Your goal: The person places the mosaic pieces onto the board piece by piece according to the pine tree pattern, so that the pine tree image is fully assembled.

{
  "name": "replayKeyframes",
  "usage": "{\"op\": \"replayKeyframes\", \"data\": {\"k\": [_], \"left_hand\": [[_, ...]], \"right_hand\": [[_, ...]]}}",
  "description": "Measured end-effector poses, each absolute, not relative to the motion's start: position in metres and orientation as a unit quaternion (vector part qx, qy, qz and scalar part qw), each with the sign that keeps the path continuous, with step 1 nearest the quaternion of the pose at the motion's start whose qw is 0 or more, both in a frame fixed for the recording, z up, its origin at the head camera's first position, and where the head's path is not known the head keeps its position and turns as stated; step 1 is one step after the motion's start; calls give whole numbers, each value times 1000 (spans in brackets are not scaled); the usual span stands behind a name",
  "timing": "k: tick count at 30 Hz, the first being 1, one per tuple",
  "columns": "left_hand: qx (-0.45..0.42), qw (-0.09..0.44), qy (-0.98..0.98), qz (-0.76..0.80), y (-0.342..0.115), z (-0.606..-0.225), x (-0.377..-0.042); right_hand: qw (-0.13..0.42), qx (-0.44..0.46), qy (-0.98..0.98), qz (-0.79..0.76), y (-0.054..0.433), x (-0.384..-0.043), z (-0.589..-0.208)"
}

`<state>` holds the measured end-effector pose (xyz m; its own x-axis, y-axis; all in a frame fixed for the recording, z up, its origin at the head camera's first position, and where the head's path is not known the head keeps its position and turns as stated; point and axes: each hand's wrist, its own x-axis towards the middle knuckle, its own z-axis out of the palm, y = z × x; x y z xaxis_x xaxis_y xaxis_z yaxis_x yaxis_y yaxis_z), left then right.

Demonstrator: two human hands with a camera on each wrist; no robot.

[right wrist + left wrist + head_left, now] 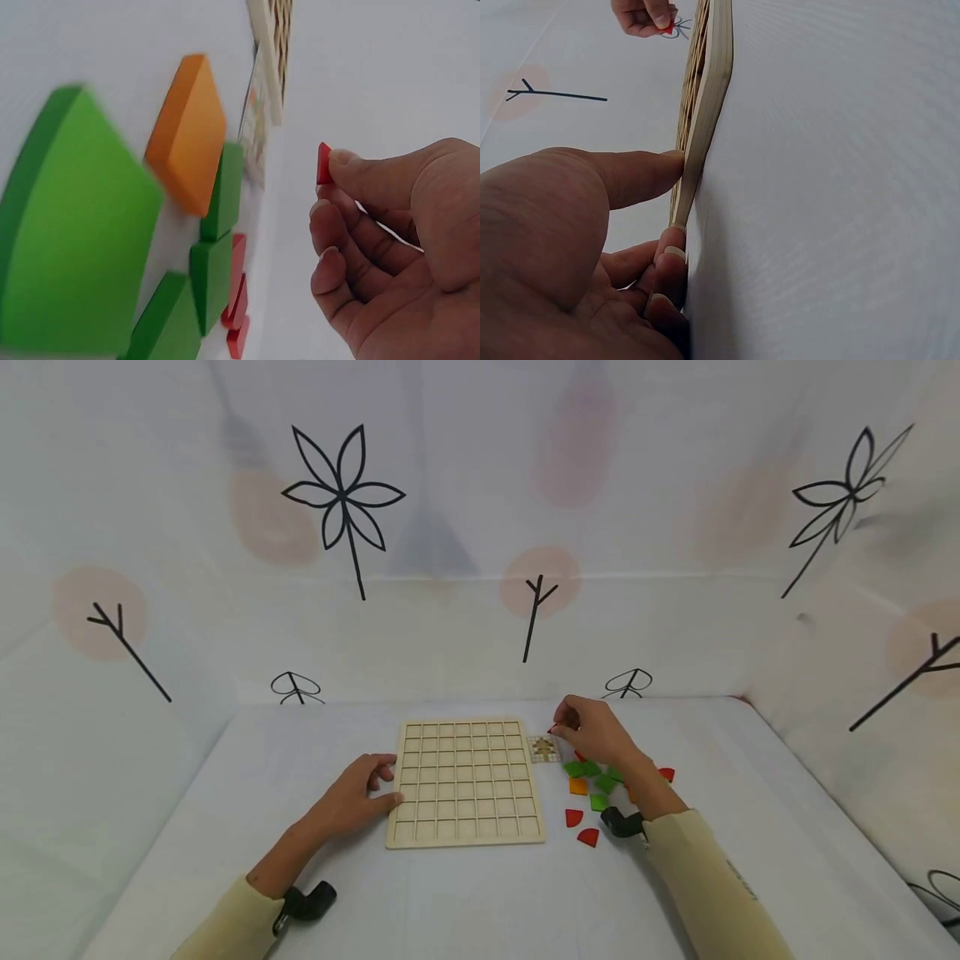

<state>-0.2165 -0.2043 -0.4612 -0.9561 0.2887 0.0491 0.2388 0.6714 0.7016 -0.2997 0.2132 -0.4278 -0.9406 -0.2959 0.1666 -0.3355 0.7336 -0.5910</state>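
In the head view a pale wooden grid board [459, 783] with square cells lies on the table. My left hand [358, 793] holds the board's left edge, its thumb on the rim and the curled fingers against the side; the left wrist view shows this thumb [641, 176] on the edge. Beyond the board's far right corner, my right hand [596, 731] pinches a small red piece [324, 163] between thumb and forefinger, raised above the table. Under it, a small pattern card [543, 749] with a brown tree-like figure lies against the board's right side.
Several green pieces [598, 802] and an orange piece [577, 786] lie right of the board, partly covered by the right forearm. Red quarter-round pieces [588, 837] lie nearer the front, another red piece [667, 773] beyond the forearm. A printed cloth wall [450, 635] stands behind.
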Motion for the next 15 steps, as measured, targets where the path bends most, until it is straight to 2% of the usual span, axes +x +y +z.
{"op": "replayKeyframes", "data": {"k": [15], "left_hand": [[140,34,913,380,-206,-466,-219]], "right_hand": [[20,191,-914,357,180,-303,-419]]}}
